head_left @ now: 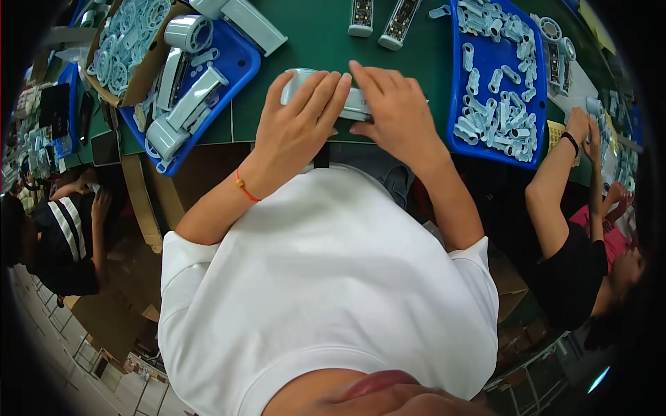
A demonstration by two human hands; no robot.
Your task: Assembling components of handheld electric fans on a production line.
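A white plastic housing (356, 104), long with a rounded end, lies at the near edge of the green table in front of my chest. My left hand (295, 118) covers its left part, with fingers held together and pressed over it. My right hand (402, 114) grips the right part, its thumb on the near side and fingers over the far side. Much of the housing is hidden under both hands. Just beyond it, two white housings with exposed circuit boards, one upright (361, 19) and one slanted (400, 24), lie on the table.
At left, a blue tray (243, 62) holds white housings, beside a cardboard box (154, 61) of pale ring parts. A blue tray (515, 114) of small pale clips stands at right. Co-workers sit on both sides; one's forearm (548, 187) reaches the table at right.
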